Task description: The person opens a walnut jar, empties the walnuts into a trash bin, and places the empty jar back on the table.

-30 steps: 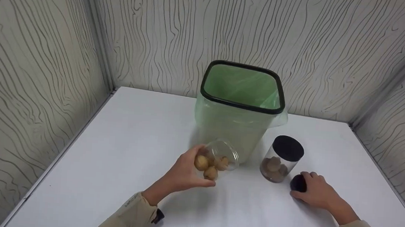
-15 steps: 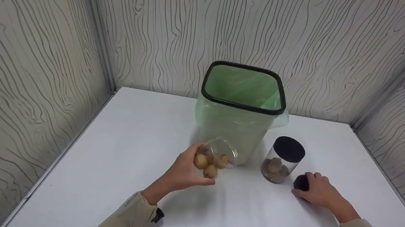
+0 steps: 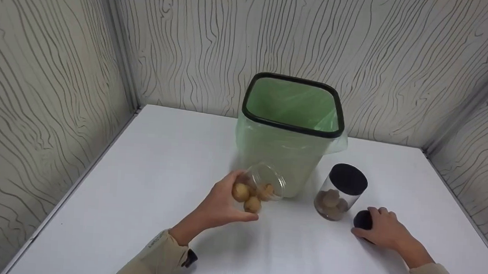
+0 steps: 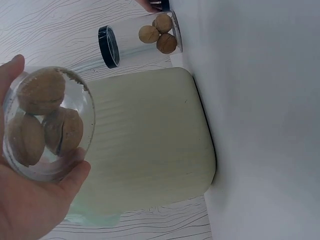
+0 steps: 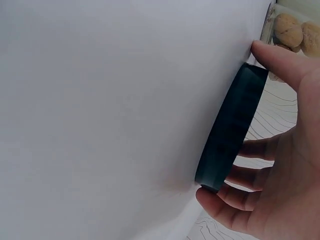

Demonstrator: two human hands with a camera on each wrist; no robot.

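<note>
My left hand (image 3: 218,204) grips a clear lidless jar (image 3: 274,181), held tilted in front of the bin with its mouth facing up and to the right. Several walnuts (image 3: 241,192) lie inside; the left wrist view shows walnuts (image 4: 63,131) through the jar's round base. On the table at right, my right hand (image 3: 385,229) holds a black jar lid (image 3: 363,219) by its edge. In the right wrist view, thumb and fingers span the lid (image 5: 231,127), which lies flat close against the tabletop.
A pale bin (image 3: 277,156) with a black rim and green liner stands at the back middle. Right of it is a clear jar (image 3: 334,203) with a black lid on, walnuts inside. Patterned wall panels (image 3: 190,43) border the white table (image 3: 138,168).
My left hand and the tilted jar have risen slightly and shifted a little left. The right hand and lid have shifted very slightly right. The walnuts stay in the jar.
</note>
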